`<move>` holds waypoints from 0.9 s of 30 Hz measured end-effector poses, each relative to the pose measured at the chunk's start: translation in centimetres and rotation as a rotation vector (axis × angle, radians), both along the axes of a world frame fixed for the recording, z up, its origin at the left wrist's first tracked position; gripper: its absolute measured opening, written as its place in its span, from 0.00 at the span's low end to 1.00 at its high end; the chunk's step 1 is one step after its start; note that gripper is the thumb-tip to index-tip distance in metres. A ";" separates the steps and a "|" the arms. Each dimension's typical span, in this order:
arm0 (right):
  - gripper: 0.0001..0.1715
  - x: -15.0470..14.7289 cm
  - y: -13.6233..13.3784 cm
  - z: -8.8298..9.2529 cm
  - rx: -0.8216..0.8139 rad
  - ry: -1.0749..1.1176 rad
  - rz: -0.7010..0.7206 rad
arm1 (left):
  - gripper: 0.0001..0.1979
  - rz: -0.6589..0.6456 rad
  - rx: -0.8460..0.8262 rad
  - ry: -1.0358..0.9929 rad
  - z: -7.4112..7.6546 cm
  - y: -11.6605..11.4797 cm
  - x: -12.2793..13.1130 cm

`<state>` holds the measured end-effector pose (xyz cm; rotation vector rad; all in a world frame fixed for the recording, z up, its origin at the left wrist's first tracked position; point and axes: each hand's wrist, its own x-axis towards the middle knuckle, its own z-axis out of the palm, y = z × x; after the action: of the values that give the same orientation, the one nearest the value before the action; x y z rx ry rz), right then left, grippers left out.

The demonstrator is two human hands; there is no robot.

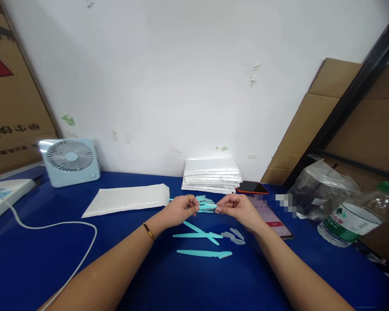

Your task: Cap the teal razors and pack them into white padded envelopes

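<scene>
My left hand point(185, 209) pinches a turquoise eyebrow razor point(208, 207) near the middle of the table. At the razor's right end, the thumb and fingertips of my right hand point(235, 209) are closed; whether a clear cap is between them is too small to tell. Behind my hands lie several more turquoise razors point(201, 199), partly hidden. Closer to me, two razors cross each other, and a single razor point(202, 253) lies in front of them. Several clear blade caps point(236, 235) rest to the right of the crossed razors.
A white padded envelope point(129, 199) lies left of my hands. Against the wall stand a stack of white envelopes point(212, 172) and a blue fan point(71, 160). Two phones, a plastic bag point(320, 185) and a bottle point(352, 220) are at right. A white cable point(90, 233) crosses the left side.
</scene>
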<state>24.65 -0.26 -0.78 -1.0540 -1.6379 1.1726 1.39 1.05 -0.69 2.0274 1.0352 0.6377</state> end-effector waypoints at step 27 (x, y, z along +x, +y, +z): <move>0.08 3.1 -0.9 2.2 0.130 -0.692 0.038 | 0.12 -0.087 0.066 0.196 1.2 -1.5 0.2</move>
<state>27.77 -1.20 1.40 -1.4439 -2.2290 0.7382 1.59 -0.47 0.52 2.2135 1.0426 0.4397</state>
